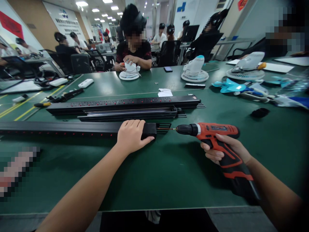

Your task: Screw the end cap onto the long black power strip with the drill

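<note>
A long black power strip (72, 127) with red dots along its side lies on the green table. My left hand (131, 137) is wrapped over its right end, fingers across the top and thumb along the near side. In my right hand (224, 149) is an orange and black cordless drill (217, 129), gripped by its handle and pointing left. Its long thin bit reaches toward the strip's end, beside a slotted black bracket (165, 125). Whether the bit touches a screw there I cannot tell.
Behind lie another black power strip (125, 101) and a black channel piece (130, 113). A screwdriver (42, 104) is at the left. Across the table (169, 180), a person (134, 48) handles a white fan part (129, 71). Blue fan blades (229, 85) and a black object (260, 112) lie right.
</note>
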`<action>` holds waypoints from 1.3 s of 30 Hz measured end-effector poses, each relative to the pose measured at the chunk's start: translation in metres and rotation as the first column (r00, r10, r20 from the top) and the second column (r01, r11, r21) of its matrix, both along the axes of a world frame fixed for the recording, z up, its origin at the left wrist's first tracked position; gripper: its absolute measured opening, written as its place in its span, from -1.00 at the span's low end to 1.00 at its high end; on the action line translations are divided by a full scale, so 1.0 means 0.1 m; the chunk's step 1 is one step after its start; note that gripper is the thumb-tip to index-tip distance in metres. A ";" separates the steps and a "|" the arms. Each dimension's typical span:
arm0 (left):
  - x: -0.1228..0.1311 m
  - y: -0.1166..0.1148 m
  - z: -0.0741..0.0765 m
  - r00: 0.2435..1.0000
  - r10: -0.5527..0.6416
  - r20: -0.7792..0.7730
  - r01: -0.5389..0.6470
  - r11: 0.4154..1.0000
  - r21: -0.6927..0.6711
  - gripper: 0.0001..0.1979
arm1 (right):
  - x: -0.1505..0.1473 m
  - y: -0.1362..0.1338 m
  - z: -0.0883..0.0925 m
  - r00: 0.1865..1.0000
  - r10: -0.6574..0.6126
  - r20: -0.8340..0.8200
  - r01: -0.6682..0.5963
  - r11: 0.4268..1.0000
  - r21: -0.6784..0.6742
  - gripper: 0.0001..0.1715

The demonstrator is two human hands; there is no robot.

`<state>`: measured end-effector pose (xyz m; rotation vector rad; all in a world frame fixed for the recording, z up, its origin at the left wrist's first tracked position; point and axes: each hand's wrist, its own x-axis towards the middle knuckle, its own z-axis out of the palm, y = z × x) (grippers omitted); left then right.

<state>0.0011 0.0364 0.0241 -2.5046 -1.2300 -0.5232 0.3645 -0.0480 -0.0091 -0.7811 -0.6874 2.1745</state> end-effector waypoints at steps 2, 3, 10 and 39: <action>0.00 0.00 0.00 1.000 0.002 -0.004 -0.002 1.000 -0.005 -0.42 | -0.01 0.00 0.01 1.000 -0.008 0.016 0.008 1.000 -0.003 -0.54; 0.00 0.00 0.00 1.000 0.003 -0.004 -0.003 1.000 -0.009 -0.42 | -0.01 0.00 0.02 1.000 -0.012 0.023 0.012 1.000 -0.005 -0.54; 0.00 0.00 0.00 1.000 0.005 0.005 -0.005 1.000 -0.028 -0.42 | -0.03 -0.01 0.02 0.998 -0.053 0.036 0.053 0.999 -0.001 -0.63; 0.01 -0.01 0.01 1.000 0.004 0.008 -0.003 0.999 -0.035 -0.43 | -0.04 -0.02 0.03 0.995 -0.093 -0.019 0.094 0.995 0.030 -0.69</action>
